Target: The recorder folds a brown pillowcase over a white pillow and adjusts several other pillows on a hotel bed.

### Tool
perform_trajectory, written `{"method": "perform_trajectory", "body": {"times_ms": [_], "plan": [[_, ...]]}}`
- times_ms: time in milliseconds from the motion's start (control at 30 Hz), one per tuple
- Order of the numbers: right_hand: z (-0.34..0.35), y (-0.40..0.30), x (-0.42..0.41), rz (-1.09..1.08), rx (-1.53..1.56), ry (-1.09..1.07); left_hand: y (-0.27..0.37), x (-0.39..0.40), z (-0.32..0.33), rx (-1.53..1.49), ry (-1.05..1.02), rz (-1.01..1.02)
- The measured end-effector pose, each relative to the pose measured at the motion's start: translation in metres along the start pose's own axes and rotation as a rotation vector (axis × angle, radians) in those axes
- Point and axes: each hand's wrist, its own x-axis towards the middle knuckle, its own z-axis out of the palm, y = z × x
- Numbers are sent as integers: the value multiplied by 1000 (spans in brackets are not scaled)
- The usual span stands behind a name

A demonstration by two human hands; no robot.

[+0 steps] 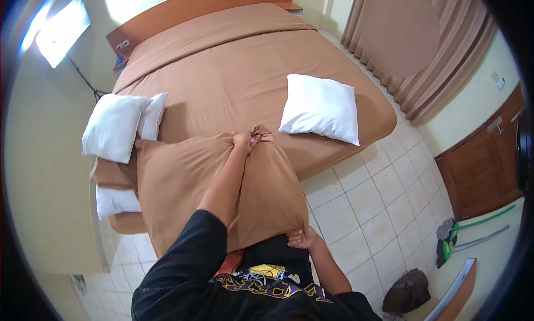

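Observation:
A brown cloth cover, seemingly a pillowcase, stretches in front of my body over the near edge of the bed. My left hand grips a gathered corner at its far end, where the fabric bunches up. Lower down, close to my shirt, my right hand pinches the near edge of the cover. Whether a pillow is inside cannot be seen. A white pillow lies on the brown bedsheet to the right. At the left, another white pillow rests on top of a second.
Below the left pillows, folded brown cloth covers part of another white pillow. A lamp on a stand is at the far left. Along the right are a curtain, a wooden door, a broom and a dark bag.

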Motion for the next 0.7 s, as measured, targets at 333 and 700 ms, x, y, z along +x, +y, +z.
{"method": "perform_trajectory", "body": {"times_ms": [333,700], "plan": [[11,-61,-72,-617,-1535,1349,114,-193,-92,683,-188,973],[154,-69,65,-798,-1496,851,-67,-289,-402,659,588,360]]}}
